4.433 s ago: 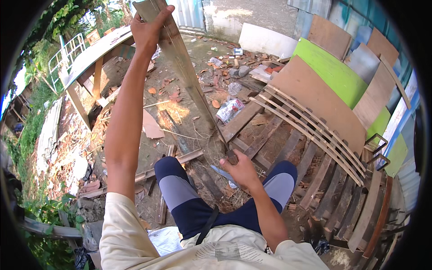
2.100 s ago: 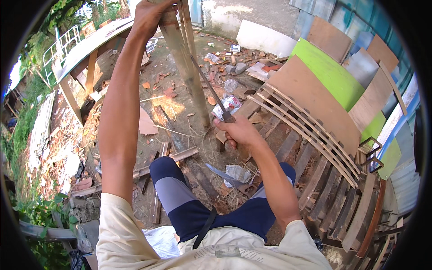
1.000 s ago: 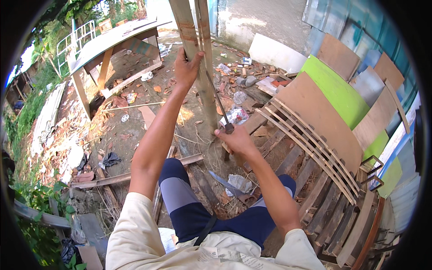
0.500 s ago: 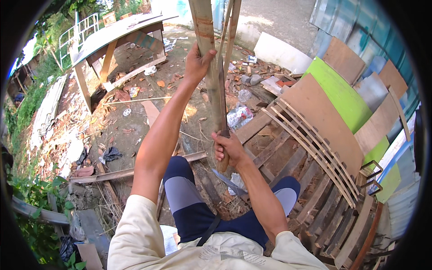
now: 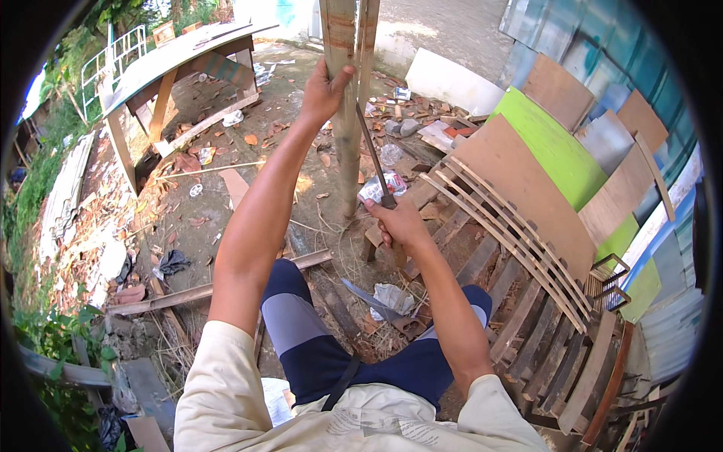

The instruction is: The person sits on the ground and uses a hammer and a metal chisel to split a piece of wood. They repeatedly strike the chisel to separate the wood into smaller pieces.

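My left hand point(image 5: 326, 92) is wrapped round the upper part of a tall wooden plank point(image 5: 348, 143), which stands upright in front of me with its lower end near the ground. A second wooden strip point(image 5: 367, 45) stands close against its right side at the top. In my right hand point(image 5: 401, 224), closed round its wooden handle, is a machete point(image 5: 373, 154). Its long, dark, narrow blade slants up and left, the tip close to the plank's right edge. Below my right hand, between my legs, lie a curved grey sheet piece point(image 5: 369, 300) and a crumpled white plastic bag point(image 5: 393, 298).
A wooden slat pallet point(image 5: 520, 324) lies at the right, with thin battens point(image 5: 520, 245) on it. Brown boards point(image 5: 520, 188) and a lime-green panel point(image 5: 550, 147) lean beyond. A rough table point(image 5: 181, 56) stands far left. A loose beam point(image 5: 218, 282) crosses the littered ground.
My right hand has moved right and slightly up, and the machete's blade now slants away from the plank instead of lying along it. The strips beside the plank appear closer together at the top.
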The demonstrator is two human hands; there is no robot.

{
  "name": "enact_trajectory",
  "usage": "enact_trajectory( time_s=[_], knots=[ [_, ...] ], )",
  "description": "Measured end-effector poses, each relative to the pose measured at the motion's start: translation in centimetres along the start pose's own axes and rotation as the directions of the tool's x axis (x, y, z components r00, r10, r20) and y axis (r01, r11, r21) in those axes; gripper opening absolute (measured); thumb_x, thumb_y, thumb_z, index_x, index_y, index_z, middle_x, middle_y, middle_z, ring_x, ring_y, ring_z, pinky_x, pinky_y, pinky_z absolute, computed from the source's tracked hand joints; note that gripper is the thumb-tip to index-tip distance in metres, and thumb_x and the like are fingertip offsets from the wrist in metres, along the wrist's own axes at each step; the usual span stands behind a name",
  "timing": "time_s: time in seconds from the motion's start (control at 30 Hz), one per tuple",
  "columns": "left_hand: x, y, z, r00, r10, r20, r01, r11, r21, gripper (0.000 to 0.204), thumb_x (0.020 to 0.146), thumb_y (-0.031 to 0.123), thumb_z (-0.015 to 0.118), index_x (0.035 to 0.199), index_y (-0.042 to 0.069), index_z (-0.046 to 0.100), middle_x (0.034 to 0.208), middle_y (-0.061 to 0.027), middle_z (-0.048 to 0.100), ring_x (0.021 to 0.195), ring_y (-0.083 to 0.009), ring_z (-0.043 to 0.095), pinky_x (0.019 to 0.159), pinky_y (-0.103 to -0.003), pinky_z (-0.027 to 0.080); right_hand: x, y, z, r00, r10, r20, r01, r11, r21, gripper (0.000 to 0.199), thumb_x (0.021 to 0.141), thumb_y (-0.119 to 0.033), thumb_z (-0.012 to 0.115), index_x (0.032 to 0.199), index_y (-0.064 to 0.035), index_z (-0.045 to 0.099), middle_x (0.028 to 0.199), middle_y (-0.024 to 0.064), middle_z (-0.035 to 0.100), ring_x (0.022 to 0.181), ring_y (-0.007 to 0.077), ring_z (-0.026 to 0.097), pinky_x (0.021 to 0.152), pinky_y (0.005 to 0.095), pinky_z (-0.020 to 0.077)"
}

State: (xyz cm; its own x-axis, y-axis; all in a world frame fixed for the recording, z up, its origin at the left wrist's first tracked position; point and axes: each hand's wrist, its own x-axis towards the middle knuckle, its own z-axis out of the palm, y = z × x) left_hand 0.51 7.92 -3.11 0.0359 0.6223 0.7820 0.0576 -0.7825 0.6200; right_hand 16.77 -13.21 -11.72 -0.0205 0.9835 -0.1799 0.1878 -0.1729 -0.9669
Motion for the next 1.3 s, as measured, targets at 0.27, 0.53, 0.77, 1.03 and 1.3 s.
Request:
enact_trajectory(
  time_s=[0.27, 0.53, 0.77, 1.03, 1.3],
  knots=[
    [2.1, -2.3, -1.0, 0.999, -0.022, -0.023, 0.024, 0.994, 0.11, 0.052, 0.097, 0.049, 0.058, 0.122, 0.004, 0.055, 0.107, -0.0106, 0.067, 0.097, -0.0193, 0.063, 0.084, -0.035, 0.049, 0.2, -4.5, -0.9, 0.991, 0.116, 0.06, -0.118, 0.993, 0.029, 0.037, 0.093, -0.034, 0.069, 0.075, -0.0085, 0.049, 0.057, -0.0019, 0.045, 0.042, 0.0102, 0.043, 0.04, 0.0293, 0.0362],
    [2.4, 0.4, -1.5, 0.979, -0.2, -0.027, 0.197, 0.917, 0.348, 0.073, 0.1, 0.059, 0.043, 0.134, -0.005, 0.047, 0.118, -0.0216, 0.063, 0.111, -0.029, 0.06, 0.096, -0.039, 0.045, 1.1, -5.4, 0.6, 0.991, 0.02, 0.134, -0.063, 0.944, 0.323, 0.034, 0.095, -0.039, 0.065, 0.094, -0.0063, 0.053, 0.066, -0.0007, 0.049, 0.05, 0.0094, 0.049, 0.045, 0.0256, 0.0416],
    [-9.3, 10.9, -1.6, 0.62, -0.757, 0.207, 0.57, 0.615, 0.545, 0.081, 0.09, 0.07, 0.047, 0.112, -0.005, 0.068, 0.106, -0.0279, 0.068, 0.105, -0.0385, 0.066, 0.092, -0.04, 0.049, 5.1, -2.6, 6.3, 0.976, -0.218, -0.008, 0.155, 0.663, 0.732, 0.033, 0.105, -0.035, 0.04, 0.105, -0.0061, 0.055, 0.085, 0.0041, 0.057, 0.078, 0.0143, 0.059, 0.073, 0.0307, 0.0501],
    [-15.8, 10.9, -1.5, 0.816, -0.578, 0.002, 0.481, 0.681, 0.551, 0.045, 0.103, 0.042, 0.04, 0.127, 0.007, 0.057, 0.093, -0.0283, 0.067, 0.096, -0.0463, 0.064, 0.083, -0.053, 0.048, 5.0, -1.3, 7.5, 0.946, -0.305, 0.108, 0.142, 0.692, 0.708, 0.045, 0.105, -0.04, 0.039, 0.123, -0.0015, 0.055, 0.111, 0.009, 0.061, 0.107, 0.0177, 0.058, 0.1, 0.034, 0.0428],
    [-14.3, 9.2, -1.5, 0.789, -0.614, -0.004, 0.565, 0.723, 0.396, 0.049, 0.105, 0.04, 0.036, 0.103, -0.001, 0.063, 0.072, -0.0187, 0.064, 0.069, -0.036, 0.064, 0.067, -0.044, 0.048, 3.9, -4.4, 2.6, 0.939, -0.338, -0.066, 0.335, 0.941, -0.048, 0.049, 0.098, -0.041, 0.054, 0.122, 0.0013, 0.061, 0.104, 0.0176, 0.069, 0.096, 0.0262, 0.067, 0.084, 0.0377, 0.0494]
  ],
)
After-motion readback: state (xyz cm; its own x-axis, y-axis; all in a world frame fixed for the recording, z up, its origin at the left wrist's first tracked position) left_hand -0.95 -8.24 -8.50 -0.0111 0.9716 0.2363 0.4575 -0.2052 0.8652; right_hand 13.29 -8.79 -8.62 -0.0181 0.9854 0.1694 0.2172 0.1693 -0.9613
